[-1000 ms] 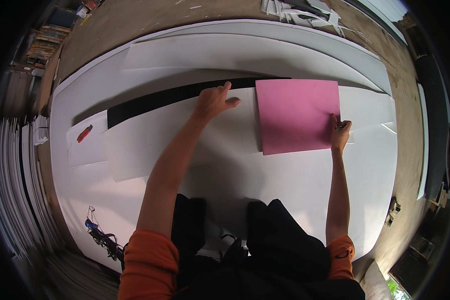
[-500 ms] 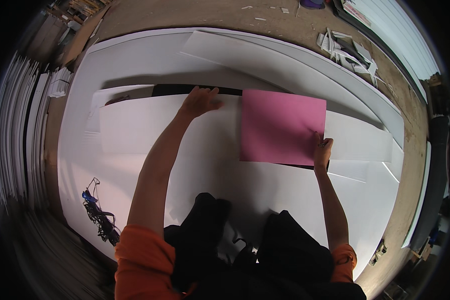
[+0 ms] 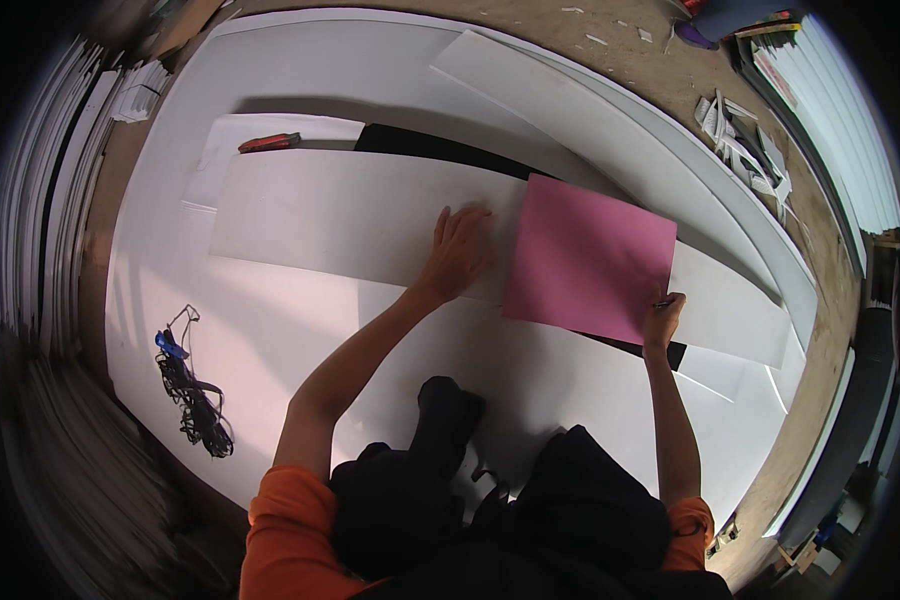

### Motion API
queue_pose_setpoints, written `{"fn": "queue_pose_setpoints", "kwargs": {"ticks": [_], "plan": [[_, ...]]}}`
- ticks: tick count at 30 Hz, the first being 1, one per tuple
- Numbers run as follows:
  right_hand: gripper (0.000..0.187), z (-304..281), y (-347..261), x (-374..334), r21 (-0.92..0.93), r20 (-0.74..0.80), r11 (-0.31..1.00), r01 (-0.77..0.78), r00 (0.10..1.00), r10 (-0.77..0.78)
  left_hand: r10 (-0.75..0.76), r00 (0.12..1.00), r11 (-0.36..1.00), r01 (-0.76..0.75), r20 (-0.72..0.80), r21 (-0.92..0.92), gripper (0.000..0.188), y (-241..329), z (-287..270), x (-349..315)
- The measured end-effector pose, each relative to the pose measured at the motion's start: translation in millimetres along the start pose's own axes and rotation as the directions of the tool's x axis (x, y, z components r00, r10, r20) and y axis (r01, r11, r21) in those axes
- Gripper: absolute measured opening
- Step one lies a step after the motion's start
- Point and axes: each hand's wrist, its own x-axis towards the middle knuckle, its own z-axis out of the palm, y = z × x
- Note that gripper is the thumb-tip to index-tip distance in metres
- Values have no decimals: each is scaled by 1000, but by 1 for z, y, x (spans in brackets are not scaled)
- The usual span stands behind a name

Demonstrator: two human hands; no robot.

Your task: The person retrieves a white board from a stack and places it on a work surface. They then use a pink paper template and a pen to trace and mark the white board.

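A pink rectangular sheet (image 3: 592, 258) lies across a long white board strip (image 3: 315, 205), with black strip ends (image 3: 440, 148) showing from beneath it above and below. My right hand (image 3: 664, 318) is closed at the sheet's right edge, around a thin, dark, pen-like thing whose exact kind is hard to make out. Left of the sheet, my left hand (image 3: 460, 250) is over the white strip with its fingers apart and nothing in them. Whether its fingertips touch the strip cannot be told.
A red utility knife (image 3: 270, 143) lies by the strip's far left end. A black cord tangle with a blue part (image 3: 192, 385) sits on the large white board. Another white strip (image 3: 570, 110) lies farther off. White scraps (image 3: 745, 150) litter the floor; stacked sheets (image 3: 40, 190) stand left.
My left hand has come nearer and rightward, away from the far black strip toward the pink sheet. My right hand stays at the sheet's right edge. The whole view has shifted and turned.
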Motion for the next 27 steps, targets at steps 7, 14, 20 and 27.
{"fn": "queue_pose_setpoints", "kwargs": {"ticks": [7, 14, 20, 27], "plan": [[27, 4, 1, -1, 3, 4, 1000, 17, 1000, -17, 61, 997, 997, -63, 45, 49, 64, 15, 4, -13], [32, 5, 0, -3, 6, 11, 998, 63, 998, -63, 61, 995, 996, -66, 76, 55, 68, 14, 3, -14], [32, 7, 0, -5, -16, -1, 992, 125, 992, -125, 60, 995, 997, -63, 81, 35, 69, 14, 2, -14], [32, 8, -4, -5, 16, 5, 983, 184, 983, -185, 65, 995, 996, -69, 82, 49, 71, 12, 3, -14]]}}
